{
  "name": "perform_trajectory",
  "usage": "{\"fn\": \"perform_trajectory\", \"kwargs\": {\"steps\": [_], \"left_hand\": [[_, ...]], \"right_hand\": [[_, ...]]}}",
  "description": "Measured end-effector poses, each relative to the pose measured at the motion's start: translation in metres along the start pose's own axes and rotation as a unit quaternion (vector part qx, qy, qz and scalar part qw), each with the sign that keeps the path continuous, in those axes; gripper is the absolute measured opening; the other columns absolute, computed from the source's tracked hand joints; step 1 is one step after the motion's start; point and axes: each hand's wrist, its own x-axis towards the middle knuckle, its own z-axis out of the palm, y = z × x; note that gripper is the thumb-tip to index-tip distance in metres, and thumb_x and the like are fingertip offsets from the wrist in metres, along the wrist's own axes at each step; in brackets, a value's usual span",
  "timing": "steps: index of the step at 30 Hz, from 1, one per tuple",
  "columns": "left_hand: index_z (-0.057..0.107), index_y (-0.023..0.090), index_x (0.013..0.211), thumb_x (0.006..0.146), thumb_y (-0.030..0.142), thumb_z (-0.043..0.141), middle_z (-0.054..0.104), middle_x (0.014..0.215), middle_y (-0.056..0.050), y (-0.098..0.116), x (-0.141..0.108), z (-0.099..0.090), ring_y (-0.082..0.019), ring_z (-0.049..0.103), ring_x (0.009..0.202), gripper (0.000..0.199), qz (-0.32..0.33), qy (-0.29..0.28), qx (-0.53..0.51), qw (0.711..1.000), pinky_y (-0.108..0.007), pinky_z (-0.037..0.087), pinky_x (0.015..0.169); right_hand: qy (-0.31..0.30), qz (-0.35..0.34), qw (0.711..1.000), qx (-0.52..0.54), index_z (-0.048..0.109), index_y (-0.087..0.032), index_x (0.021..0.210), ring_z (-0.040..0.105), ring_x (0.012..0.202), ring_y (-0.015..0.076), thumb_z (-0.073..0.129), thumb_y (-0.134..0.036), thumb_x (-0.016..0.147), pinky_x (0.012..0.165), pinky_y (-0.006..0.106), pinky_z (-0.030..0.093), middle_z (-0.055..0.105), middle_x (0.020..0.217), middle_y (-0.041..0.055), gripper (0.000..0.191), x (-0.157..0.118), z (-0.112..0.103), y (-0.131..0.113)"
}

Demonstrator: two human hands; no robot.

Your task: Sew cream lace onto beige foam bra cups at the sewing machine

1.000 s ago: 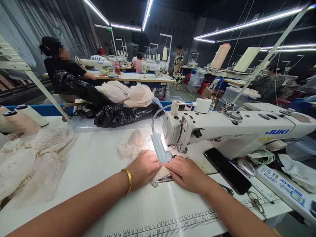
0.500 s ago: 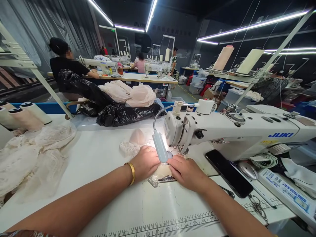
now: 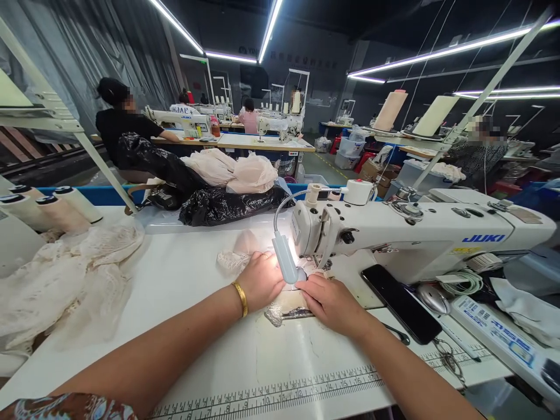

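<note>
A white JUKI sewing machine (image 3: 420,227) stands at the right of the table, with a grey lamp (image 3: 284,258) on a bent neck beside its head. Left of the needle area, my left hand (image 3: 261,281) rests on pale lace fabric (image 3: 231,263), its fingers together and partly behind the lamp. My right hand (image 3: 329,300) lies just right of the lamp, fingertips pressed down at the fabric's edge by the machine's plate. The lamp and the hands hide much of the cloth under the needle.
Cream lace (image 3: 83,274) is heaped at the left near thread cones (image 3: 72,204). A black plastic bag (image 3: 219,204) lies behind. A phone (image 3: 400,303), a mouse (image 3: 433,298) and a long box (image 3: 503,335) sit at the right. A ruler strip (image 3: 280,398) runs along the front. People sit farther back.
The view has shifted slightly, so the surroundings sit a little differently. Both hands stay by the needle area; my left hand's fingers are slightly more behind the lamp.
</note>
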Motion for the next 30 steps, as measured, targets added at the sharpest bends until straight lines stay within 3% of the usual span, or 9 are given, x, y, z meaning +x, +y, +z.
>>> {"fn": "perform_trajectory", "kwargs": {"steps": [6,11,13,16,18,19,22,26,30], "left_hand": [[0.061,0.016,0.08,0.082,0.003,0.053,0.064,0.077,-0.006,-0.007,-0.006,-0.007,-0.023,0.059,0.071,0.015,-0.035,0.0,-0.038,0.999,-0.036,0.043,0.068],[0.066,0.022,0.107,0.092,0.019,0.061,0.073,0.1,-0.006,0.034,-0.07,-0.037,-0.024,0.066,0.093,0.016,-0.028,0.021,-0.199,0.979,-0.04,0.051,0.086],[0.067,0.026,0.113,0.089,0.033,0.071,0.071,0.119,-0.009,0.067,-0.102,-0.04,-0.028,0.064,0.112,0.025,-0.094,-0.004,-0.402,0.911,-0.046,0.048,0.1],[0.065,0.026,0.124,0.083,0.059,0.075,0.074,0.111,-0.012,0.11,-0.134,-0.031,-0.027,0.072,0.099,0.054,-0.27,-0.092,-0.736,0.614,-0.043,0.055,0.09],[0.07,0.022,0.117,0.081,0.062,0.076,0.074,0.115,-0.014,0.123,-0.139,-0.025,-0.029,0.071,0.108,0.054,-0.351,-0.007,-0.825,0.442,-0.043,0.053,0.097],[0.072,0.021,0.11,0.081,0.057,0.078,0.073,0.118,-0.014,0.124,-0.137,-0.024,-0.03,0.069,0.113,0.048,-0.372,0.063,-0.835,0.399,-0.042,0.052,0.101],[0.074,0.019,0.102,0.082,0.037,0.081,0.073,0.121,-0.011,0.118,-0.125,-0.028,-0.03,0.065,0.118,0.027,-0.386,0.213,-0.811,0.385,-0.04,0.053,0.1],[0.075,0.017,0.108,0.085,0.033,0.079,0.075,0.116,-0.012,0.111,-0.113,-0.034,-0.03,0.067,0.112,0.029,-0.388,0.195,-0.802,0.41,-0.039,0.057,0.092],[0.076,0.016,0.1,0.088,0.032,0.071,0.077,0.108,-0.011,0.109,-0.112,-0.032,-0.029,0.071,0.104,0.02,-0.432,0.156,-0.832,0.31,-0.04,0.059,0.087]], "right_hand": [[-0.015,0.1,0.983,0.151,0.066,-0.023,0.106,0.057,0.074,0.0196,0.046,-0.026,0.102,0.068,0.033,0.042,0.063,0.081,0.0021,0.02,0.001,-0.008,-0.014],[-0.048,0.259,0.821,0.506,0.044,-0.023,0.135,0.061,0.077,0.018,0.062,-0.039,0.095,0.072,0.032,0.047,0.067,0.087,-0.0006,0.047,0.009,-0.006,-0.053],[-0.005,0.278,0.772,0.571,0.045,-0.022,0.133,0.058,0.072,0.0162,0.071,-0.037,0.088,0.069,0.03,0.045,0.064,0.08,-0.0034,0.054,0.01,-0.001,-0.072],[0.066,0.279,0.744,0.604,0.05,-0.026,0.131,0.055,0.069,0.0157,0.075,-0.04,0.084,0.067,0.029,0.045,0.059,0.078,-0.0045,0.055,-0.002,0.006,-0.103],[0.101,0.276,0.737,0.608,0.051,-0.029,0.133,0.057,0.073,0.0173,0.074,-0.044,0.086,0.073,0.032,0.048,0.059,0.08,-0.003,0.054,-0.019,0.011,-0.123],[0.113,0.28,0.735,0.607,0.051,-0.031,0.133,0.059,0.076,0.0189,0.074,-0.045,0.086,0.076,0.034,0.05,0.06,0.082,-0.0019,0.054,-0.03,0.012,-0.132],[0.12,0.312,0.727,0.6,0.05,-0.033,0.137,0.064,0.083,0.0228,0.076,-0.051,0.085,0.08,0.039,0.053,0.067,0.091,0.0026,0.061,-0.059,0.015,-0.15],[0.123,0.335,0.697,0.622,0.041,-0.035,0.146,0.068,0.092,0.0257,0.076,-0.054,0.084,0.087,0.043,0.055,0.07,0.105,0.0052,0.073,-0.074,0.013,-0.151],[0.151,0.318,0.73,0.586,0.041,-0.035,0.146,0.068,0.098,0.0253,0.073,-0.05,0.089,0.091,0.043,0.055,0.071,0.102,0.0046,0.067,-0.072,0.011,-0.144]]}}
